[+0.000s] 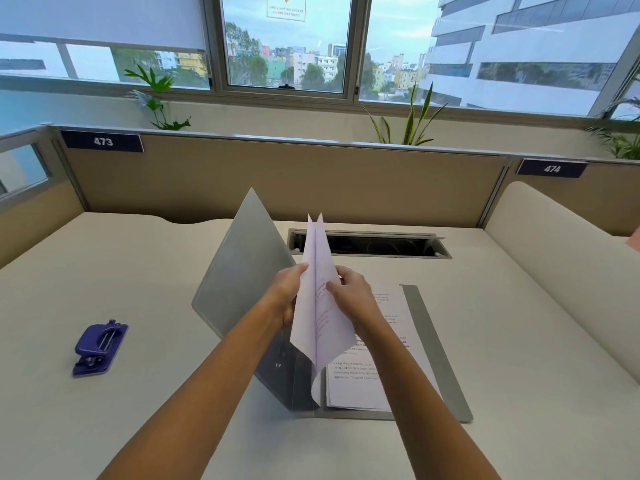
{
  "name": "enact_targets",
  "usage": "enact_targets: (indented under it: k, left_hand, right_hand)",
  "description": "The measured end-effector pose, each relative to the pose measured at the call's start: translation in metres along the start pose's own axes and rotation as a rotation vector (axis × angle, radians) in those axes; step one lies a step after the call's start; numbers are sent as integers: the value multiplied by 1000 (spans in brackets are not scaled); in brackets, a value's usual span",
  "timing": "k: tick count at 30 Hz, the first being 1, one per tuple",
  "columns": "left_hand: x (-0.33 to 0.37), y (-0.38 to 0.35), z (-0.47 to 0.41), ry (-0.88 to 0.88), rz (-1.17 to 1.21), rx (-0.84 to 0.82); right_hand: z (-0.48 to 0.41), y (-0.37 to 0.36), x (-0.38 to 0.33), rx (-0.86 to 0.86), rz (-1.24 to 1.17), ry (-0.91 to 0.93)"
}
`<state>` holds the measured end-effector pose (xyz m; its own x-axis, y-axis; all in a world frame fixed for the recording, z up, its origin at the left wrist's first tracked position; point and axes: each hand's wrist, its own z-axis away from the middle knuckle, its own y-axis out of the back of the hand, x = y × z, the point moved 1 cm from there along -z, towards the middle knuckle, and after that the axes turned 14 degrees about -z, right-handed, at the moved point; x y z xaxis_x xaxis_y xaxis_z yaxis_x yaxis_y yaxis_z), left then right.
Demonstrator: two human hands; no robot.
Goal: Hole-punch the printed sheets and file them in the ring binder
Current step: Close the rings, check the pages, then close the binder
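A grey ring binder (433, 344) lies open on the desk, its translucent front cover (242, 265) standing up at the left. Printed sheets (381, 375) lie flat in its right half. Above them I hold two white sheets (322, 327) upright, nearly edge-on to me. My left hand (289, 292) grips their left side, and my right hand (349, 289) pinches their right side. Their lower corner curls down toward the binder's spine. A purple hole punch (98, 349) sits on the desk at the left, apart from both hands.
A cable slot (370, 244) with an open flap is set in the desk behind the binder. Beige partitions (277, 181) with number plates 473 and 474 close the desk at the back and sides. Plants and windows are beyond.
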<state>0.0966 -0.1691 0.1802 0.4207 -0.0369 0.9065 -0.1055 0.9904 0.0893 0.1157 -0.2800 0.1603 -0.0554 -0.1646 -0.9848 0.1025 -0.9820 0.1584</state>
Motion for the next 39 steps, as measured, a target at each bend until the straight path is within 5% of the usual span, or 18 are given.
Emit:
enact_targets:
  k: [14,22,26,32,35,39]
  left_hand:
    - [1,20,-4,-15,-16,109]
    - [3,13,-3,-21,5,85]
    - [4,9,-4,-8,18,57]
    - [2,0,-1,7,-15,-16]
    - [0,-7,-1,-12,-56,-70]
    - [-3,-14,-6,-116,-115,-138]
  right_hand:
    - [-12,143,79,224,4,-240]
    - [-11,157,131,334,149,-332]
    - [-7,137,108,402,336,-211]
    - [3,66,32,12,-320,-126]
    - [7,32,0,-151,-354,-178]
    - [1,8,-11,-155,-346,-210]
